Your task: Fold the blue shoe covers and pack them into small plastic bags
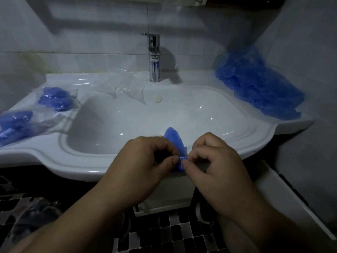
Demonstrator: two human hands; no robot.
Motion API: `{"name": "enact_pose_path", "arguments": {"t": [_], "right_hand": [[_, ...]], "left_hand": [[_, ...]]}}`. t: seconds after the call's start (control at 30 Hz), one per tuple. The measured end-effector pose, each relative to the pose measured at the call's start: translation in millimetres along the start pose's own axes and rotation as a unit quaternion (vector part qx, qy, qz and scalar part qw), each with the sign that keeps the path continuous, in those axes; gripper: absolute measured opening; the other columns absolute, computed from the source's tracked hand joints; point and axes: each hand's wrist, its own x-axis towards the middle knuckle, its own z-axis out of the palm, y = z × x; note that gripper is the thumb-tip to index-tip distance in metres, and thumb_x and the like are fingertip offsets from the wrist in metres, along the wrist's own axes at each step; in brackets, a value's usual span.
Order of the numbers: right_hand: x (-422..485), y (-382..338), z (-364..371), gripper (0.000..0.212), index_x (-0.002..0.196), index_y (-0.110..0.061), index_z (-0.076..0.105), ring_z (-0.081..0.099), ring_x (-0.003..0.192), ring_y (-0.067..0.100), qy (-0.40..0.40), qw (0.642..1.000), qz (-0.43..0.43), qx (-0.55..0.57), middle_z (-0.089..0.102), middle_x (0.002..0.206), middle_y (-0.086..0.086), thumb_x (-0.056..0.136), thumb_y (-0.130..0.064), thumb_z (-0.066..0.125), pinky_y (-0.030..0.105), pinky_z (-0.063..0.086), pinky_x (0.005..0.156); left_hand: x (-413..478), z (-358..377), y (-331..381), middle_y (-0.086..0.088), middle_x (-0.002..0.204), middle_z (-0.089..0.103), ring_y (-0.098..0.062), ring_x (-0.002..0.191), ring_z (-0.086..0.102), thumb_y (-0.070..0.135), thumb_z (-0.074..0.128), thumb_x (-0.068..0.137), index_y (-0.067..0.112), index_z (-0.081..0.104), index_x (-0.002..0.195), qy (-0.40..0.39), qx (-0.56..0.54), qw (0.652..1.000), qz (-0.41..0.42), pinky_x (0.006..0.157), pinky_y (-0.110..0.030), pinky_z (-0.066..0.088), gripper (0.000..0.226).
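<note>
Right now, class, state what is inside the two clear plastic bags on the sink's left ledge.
Blue shoe covers show through both plastic bags; bunched together, their count is hidden.

The faucet (154,57) stood at the back middle of the sink (255,143), behind the basin. On the sink's right rear ledge, in the wall corner, lay a pile of loose shoe covers (259,83). Left of the faucet, what seemed to be empty plastic bags (124,84) lay on the back ledge, one edge hanging into the basin. On the left ledge lay the farther packed bag (56,99) and, before it at the far left, the nearer packed bag (16,125). Over the front rim the left hand (144,161) and right hand (217,165) met side by side, pinching one shoe cover (174,141) between them.
</note>
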Motion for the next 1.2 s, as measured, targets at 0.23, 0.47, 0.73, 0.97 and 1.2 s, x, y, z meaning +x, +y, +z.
{"name": "enact_pose_path", "arguments": {"t": [0.23, 0.47, 0.73, 0.97, 1.2], "right_hand": [[2, -1, -5, 0.025, 0.074, -0.027, 0.058, 0.056, 0.082, 0.008, -0.026, 0.999, -0.044, -0.007, 0.050, 0.087, -0.013, 0.071, -0.024, 0.082, 0.017, 0.045, 0.064], [5, 5, -7, 0.003, 0.083, -0.027, 0.070, 0.051, 0.088, 0.005, -0.048, 0.996, -0.058, -0.052, 0.050, 0.086, -0.015, 0.082, -0.027, 0.073, 0.018, 0.045, 0.070], [8, 6, -9, 0.016, 0.071, -0.025, 0.060, 0.055, 0.086, 0.010, -0.079, 0.996, -0.029, 0.031, 0.053, 0.083, -0.011, 0.085, -0.031, 0.055, 0.032, 0.047, 0.072], [12, 5, -7, 0.017, 0.078, -0.030, 0.059, 0.057, 0.080, 0.007, -0.033, 0.999, -0.016, -0.013, 0.053, 0.084, -0.015, 0.078, -0.022, 0.074, 0.013, 0.043, 0.065], [11, 6, -9, 0.015, 0.089, -0.029, 0.071, 0.057, 0.087, 0.005, -0.093, 0.994, -0.050, -0.028, 0.056, 0.088, -0.016, 0.076, -0.026, 0.078, 0.028, 0.051, 0.072]], "left_hand": [[3, 3, 3, 0.012, 0.079, 0.062, -0.003, 0.072, 0.057, 0.027, 0.074, 0.080, 0.040, 0.062, 0.064, 0.017, 0.055, 0.998, -0.031, 0.065, -0.022, 0.045, 0.024], [4, 4, 1, 0.015, 0.068, 0.062, -0.002, 0.070, 0.058, 0.030, 0.069, 0.082, 0.033, 0.068, 0.071, 0.018, 0.047, 0.998, -0.028, 0.057, -0.013, 0.039, 0.012], [-5, -12, -3, 0.014, 0.082, 0.060, -0.003, 0.078, 0.060, 0.064, 0.054, 0.076, 0.044, 0.063, 0.065, -0.040, 0.023, 0.999, 0.005, 0.062, -0.013, 0.038, 0.025], [2, 1, 7, 0.013, 0.081, 0.052, -0.002, 0.071, 0.051, 0.042, 0.063, 0.086, 0.041, 0.049, 0.059, -0.014, 0.097, 0.995, -0.035, 0.059, -0.009, 0.034, 0.031], [3, 2, 2, 0.014, 0.076, 0.050, 0.001, 0.068, 0.049, 0.036, 0.074, 0.078, 0.033, 0.052, 0.069, 0.034, 0.100, 0.993, -0.055, 0.058, -0.010, 0.034, 0.024]]}}
